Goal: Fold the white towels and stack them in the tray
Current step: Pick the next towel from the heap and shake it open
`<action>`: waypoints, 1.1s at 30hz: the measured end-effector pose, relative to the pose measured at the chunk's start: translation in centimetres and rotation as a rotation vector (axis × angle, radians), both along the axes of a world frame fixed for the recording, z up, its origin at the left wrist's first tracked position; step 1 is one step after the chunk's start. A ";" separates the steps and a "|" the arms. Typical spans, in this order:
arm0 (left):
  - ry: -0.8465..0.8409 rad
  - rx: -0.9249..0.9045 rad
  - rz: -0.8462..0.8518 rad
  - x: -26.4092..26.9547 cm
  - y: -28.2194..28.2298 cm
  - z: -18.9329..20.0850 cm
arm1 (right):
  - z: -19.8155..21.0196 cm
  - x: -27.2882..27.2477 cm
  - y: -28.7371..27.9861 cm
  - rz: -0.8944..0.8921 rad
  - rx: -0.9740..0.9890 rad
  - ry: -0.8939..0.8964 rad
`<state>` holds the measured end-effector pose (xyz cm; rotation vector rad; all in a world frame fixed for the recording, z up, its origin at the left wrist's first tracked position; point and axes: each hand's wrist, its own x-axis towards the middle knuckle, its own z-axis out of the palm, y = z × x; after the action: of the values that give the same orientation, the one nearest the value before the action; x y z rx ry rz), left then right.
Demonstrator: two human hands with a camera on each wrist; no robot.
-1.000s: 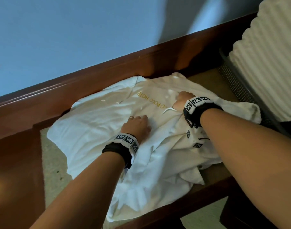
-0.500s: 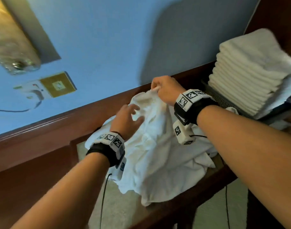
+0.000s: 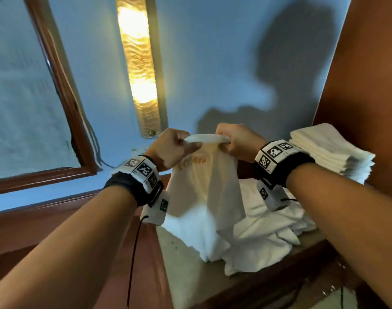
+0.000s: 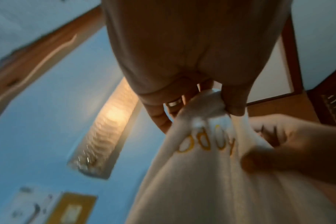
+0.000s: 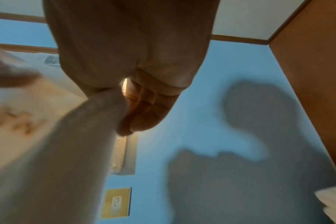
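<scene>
**Towel Raised Off the Table for Folding**

A second earlier both hands pressed the towel (image 3: 204, 192) flat. Now the left hand (image 3: 172, 148) and right hand (image 3: 237, 141) pinched its top edge, lifting it; folding had restarted. Beyond the right hand stood the folded stack (image 3: 328, 150); its tray was hidden.

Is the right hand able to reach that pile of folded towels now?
Probably yes for reach: the stack of folded towels sits just to the right of the right hand, with nothing between. But that hand, like the left hand, grips the top edge of the raised towel, so it isn't free.
</scene>
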<state>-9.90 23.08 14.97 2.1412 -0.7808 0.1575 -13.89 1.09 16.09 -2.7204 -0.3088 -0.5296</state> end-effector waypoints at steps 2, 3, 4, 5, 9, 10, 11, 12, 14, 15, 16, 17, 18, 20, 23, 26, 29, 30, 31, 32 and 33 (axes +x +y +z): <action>0.002 -0.017 0.037 -1.4 3.0 2.0 | 0.0 -0.4 0.5 -0.039 -0.031 0.037; -0.011 -0.029 0.054 -2.0 4.6 2.8 | -0.2 -0.6 0.7 -0.048 -0.038 0.060; -0.020 -0.031 0.078 -2.5 6.3 3.5 | -0.5 -0.7 1.0 -0.062 -0.048 0.088; -0.020 -0.040 0.107 -2.9 7.9 3.9 | -0.9 -0.8 1.1 -0.087 -0.060 0.120; -0.051 -0.058 0.277 -4.6 14.0 4.0 | -1.7 -0.1 1.7 -0.150 0.019 0.175; -0.089 -0.054 0.329 -4.9 15.4 3.7 | -1.9 0.3 2.1 -0.151 0.076 0.145; -0.117 -0.050 0.379 -5.1 16.7 3.2 | -2.0 0.7 2.8 -0.142 0.157 0.087; -0.127 -0.040 0.425 -5.1 17.9 2.6 | -2.0 1.0 3.8 -0.115 0.265 0.001; -0.095 0.053 0.495 -4.7 19.8 1.2 | -1.4 1.2 6.7 -0.034 0.496 -0.190; -0.042 0.125 0.503 -4.6 20.1 0.5 | -0.9 1.2 8.3 0.008 0.578 -0.261; 0.025 0.195 0.478 -4.6 20.1 -0.1 | -0.3 1.2 9.9 0.057 0.616 -0.305; 0.078 0.247 0.425 -4.7 19.6 -0.6 | 0.2 1.3 11.4 0.122 0.620 -0.326; 0.104 0.266 0.357 -4.7 18.7 -1.1 | 0.6 1.4 12.9 0.196 0.596 -0.325; 0.136 0.176 0.251 -4.8 16.2 -1.8 | 0.7 1.7 15.1 0.323 0.529 -0.251; 0.111 -0.040 0.148 -4.3 13.0 -2.2 | 0.1 2.6 16.0 0.395 0.402 -0.132; 0.051 -0.126 0.166 -2.9 11.2 -1.7 | 0.4 3.7 14.8 0.425 0.366 -0.106; 0.014 -0.193 0.219 -1.2 10.5 -0.9 | 0.3 5.2 12.6 0.383 0.347 -0.062; 0.006 -0.194 0.244 -0.3 10.4 -0.7 | -0.2 5.8 11.7 0.348 0.322 -0.020; 0.002 -0.183 0.267 0.3 10.5 -0.4 | -0.7 6.4 10.9 0.317 0.300 0.027; -0.006 -0.162 0.276 1.0 10.5 -0.2 | -1.2 7.0 10.2 0.301 0.299 0.059; -0.009 -0.126 0.268 1.6 10.5 -0.1 | -1.5 7.8 9.8 0.288 0.315 0.072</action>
<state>-8.30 33.62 14.88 2.1177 -0.4728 0.3472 -6.09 10.85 14.57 -2.3332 -0.5389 -0.3628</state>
